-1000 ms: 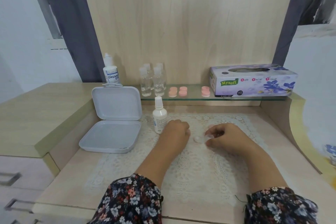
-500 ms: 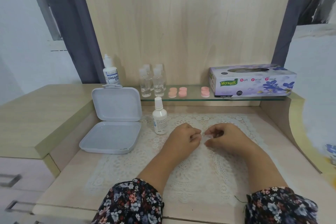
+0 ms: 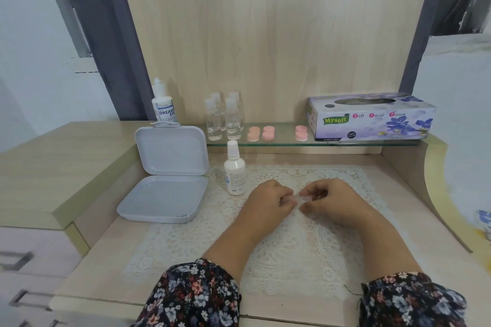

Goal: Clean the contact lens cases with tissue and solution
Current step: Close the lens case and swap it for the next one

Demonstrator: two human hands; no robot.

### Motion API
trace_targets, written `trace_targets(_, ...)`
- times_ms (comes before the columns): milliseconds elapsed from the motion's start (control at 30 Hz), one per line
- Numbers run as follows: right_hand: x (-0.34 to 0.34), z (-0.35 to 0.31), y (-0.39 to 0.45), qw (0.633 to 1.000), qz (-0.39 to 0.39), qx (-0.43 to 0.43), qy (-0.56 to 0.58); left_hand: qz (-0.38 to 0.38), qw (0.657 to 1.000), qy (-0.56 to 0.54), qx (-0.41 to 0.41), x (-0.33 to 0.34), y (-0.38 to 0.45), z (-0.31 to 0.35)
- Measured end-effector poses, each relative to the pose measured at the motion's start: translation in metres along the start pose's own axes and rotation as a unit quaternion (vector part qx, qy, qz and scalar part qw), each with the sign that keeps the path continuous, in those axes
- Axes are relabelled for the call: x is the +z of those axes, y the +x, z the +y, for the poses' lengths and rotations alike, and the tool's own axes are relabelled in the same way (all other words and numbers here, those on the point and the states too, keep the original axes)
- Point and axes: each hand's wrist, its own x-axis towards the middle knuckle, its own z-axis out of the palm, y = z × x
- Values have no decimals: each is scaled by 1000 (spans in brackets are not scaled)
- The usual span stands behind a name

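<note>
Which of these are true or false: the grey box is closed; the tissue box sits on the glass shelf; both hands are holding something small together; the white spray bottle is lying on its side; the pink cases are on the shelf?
1. The grey box is closed. False: its lid stands open, leaning back.
2. The tissue box sits on the glass shelf. True.
3. The left hand and right hand pinch a small clear piece between them. True; what exactly it is cannot be told.
4. The white spray bottle lies on its side. False: it stands upright on the lace mat.
5. The pink cases are on the shelf. True.
</note>
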Motion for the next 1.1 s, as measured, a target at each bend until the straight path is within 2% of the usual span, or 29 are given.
trace_targets(533, -1, -1, -1, 1000, -3, -3, 3, -12, 1000, 3, -4, -1, 1, -2)
trace_targets(833, 0, 0, 0, 1000, -2, 5, 4, -28, 999, -6, 24, 2, 2, -6)
trace_targets(1100, -1, -2, -2, 1000, -4, 10, -2, -30, 998, -50, -10, 1, 1, -7)
